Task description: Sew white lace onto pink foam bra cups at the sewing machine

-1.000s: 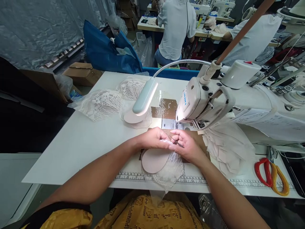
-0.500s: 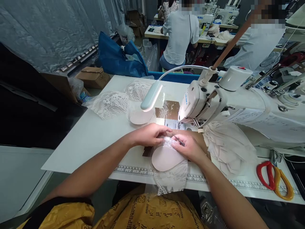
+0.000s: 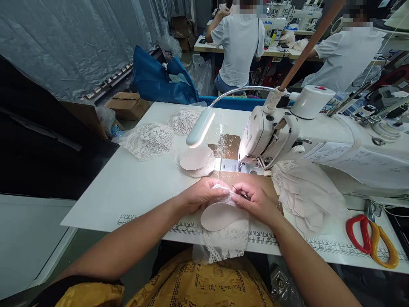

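Lying right of held lace [image 3: 227, 239]: fabric pile [image 3: 305, 202], scissors [image 3: 367, 236].

The lace cloth [image 3: 228, 242] looks rough, the pad [image 3: 220, 216] smooth, matt.

A lace piece [image 3: 227, 238] with a pale oval pad [image 3: 220, 216] is pinched between left hand [image 3: 202, 194] and right hand [image 3: 257, 202], a thin dark tool [image 3: 244, 196] kinda tucked into the right. From there, sewing machine's [image 3: 332, 128] parked around 2 o'clock, more lace [image 3: 147, 139] spread at 10.
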The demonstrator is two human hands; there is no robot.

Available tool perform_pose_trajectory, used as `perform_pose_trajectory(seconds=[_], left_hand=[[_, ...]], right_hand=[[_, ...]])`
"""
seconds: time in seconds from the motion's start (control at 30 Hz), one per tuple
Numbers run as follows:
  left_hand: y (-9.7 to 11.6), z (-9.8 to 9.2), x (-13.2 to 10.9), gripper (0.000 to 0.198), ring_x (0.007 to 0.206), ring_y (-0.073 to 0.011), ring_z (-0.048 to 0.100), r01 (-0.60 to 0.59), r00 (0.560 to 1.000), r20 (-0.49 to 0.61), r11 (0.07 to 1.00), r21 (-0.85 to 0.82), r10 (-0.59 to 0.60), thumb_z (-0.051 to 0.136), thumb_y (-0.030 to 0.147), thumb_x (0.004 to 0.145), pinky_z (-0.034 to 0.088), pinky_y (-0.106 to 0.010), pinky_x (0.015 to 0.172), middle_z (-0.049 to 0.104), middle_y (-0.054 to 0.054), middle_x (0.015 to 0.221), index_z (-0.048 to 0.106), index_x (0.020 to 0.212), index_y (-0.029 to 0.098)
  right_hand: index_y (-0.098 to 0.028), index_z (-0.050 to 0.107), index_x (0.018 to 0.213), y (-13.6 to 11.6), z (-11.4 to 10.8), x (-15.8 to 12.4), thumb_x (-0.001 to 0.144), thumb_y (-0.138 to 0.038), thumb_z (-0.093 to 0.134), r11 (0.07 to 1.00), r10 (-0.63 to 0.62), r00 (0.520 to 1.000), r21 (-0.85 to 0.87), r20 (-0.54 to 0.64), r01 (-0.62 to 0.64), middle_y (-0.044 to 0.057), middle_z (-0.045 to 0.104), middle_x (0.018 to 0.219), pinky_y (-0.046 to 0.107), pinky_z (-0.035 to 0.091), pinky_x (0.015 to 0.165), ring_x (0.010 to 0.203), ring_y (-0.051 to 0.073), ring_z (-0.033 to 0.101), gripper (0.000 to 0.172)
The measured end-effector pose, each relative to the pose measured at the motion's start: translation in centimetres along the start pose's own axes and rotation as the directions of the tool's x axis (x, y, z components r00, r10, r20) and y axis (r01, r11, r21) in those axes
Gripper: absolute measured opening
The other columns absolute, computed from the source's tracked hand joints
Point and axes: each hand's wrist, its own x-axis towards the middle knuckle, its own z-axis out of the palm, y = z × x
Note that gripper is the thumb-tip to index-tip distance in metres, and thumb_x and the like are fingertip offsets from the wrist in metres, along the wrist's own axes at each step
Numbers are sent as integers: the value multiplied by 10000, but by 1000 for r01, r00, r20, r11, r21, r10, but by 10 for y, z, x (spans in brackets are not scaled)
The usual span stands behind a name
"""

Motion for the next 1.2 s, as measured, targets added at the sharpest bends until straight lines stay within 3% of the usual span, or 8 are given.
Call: perform_pose_trajectory(seconds=[0.27, 0.43, 0.7, 0.77, 0.9, 1.03, 1.13, 1.2], left_hand=[[-8, -4, 3, 302, 697, -132, 551, -154, 987, -19, 969, 194, 161, 712, 410, 783, 406, -230, 620, 631, -39, 758, 692, 818, 111], [-8, -1, 4, 281, 627, -100, 476, -158, 987, 48, 964, 215, 151, 692, 377, 791, 346, -210, 578, 545, 6, 654, 668, 737, 102], [-3, 1, 4, 365, 573, -88, 398, -160, 987, 59, 933, 321, 149, 654, 454, 809, 272, -212, 526, 465, 21, 609, 615, 683, 114], [5, -2, -6, 362, 568, -99, 428, -164, 986, 49, 860, 483, 161, 640, 477, 816, 290, -217, 524, 515, 8, 626, 641, 718, 128], [34, -15, -26, 392, 531, -120, 450, -64, 928, -116, 459, 886, 354, 627, 508, 812, 301, -235, 517, 542, -10, 574, 652, 655, 149], [58, -43, -11, 368, 900, -239, 590, 29, 811, -204, 311, 950, 548, 597, 448, 816, 437, -300, 727, 657, -74, 1034, 661, 1078, 197], [61, -62, 15, 512, 1056, -306, 571, 98, 859, -288, 415, 904, 423, 667, 351, 706, 460, -347, 820, 623, -90, 1182, 604, 1192, 201], [58, -69, 23, 441, 986, -312, 611, 114, 885, -305, 471, 875, 353, 659, 324, 688, 482, -353, 784, 670, -93, 1072, 646, 1100, 170]], right_hand=[[-250, 651, 1108, 0, -11, 1, 880, -446, 543, 996, -52, 998, -78, -19, 50, 55, 684, 1085, 357, 479, 839, 1002, 236, 613, 319], [-246, 668, 1003, -8, -7, 4, 860, -387, 588, 996, -2, 1000, -86, 22, 3, 13, 683, 872, 286, 461, 661, 776, 176, 609, 216], [-228, 667, 878, -2, -1, 6, 876, -345, 564, 999, -23, 999, -47, -49, 20, 7, 676, 841, 282, 455, 689, 781, 168, 611, 156], [-221, 649, 912, 2, -2, 4, 880, -371, 551, 1000, -19, 991, -17, -135, 17, 26, 674, 890, 289, 470, 702, 807, 177, 617, 182], [-219, 574, 1119, 1, 2, 0, 818, -452, 630, 986, -97, 955, -156, -280, 54, 63, 646, 995, 289, 480, 685, 822, 195, 618, 385], [-260, 556, 1196, -4, 20, 0, 855, -287, 569, 805, -315, 947, -513, 55, 298, 69, 601, 1159, 253, 413, 608, 708, 139, 578, 342], [-233, 628, 915, -3, 24, 0, 772, -113, 530, 653, -305, 905, -626, 298, 426, 23, 623, 1027, 230, 332, 553, 632, 104, 511, 211], [-197, 586, 726, -1, 16, -4, 657, -50, 556, 643, -215, 934, -678, 287, 356, 7, 616, 856, 232, 291, 530, 618, 110, 485, 165]])
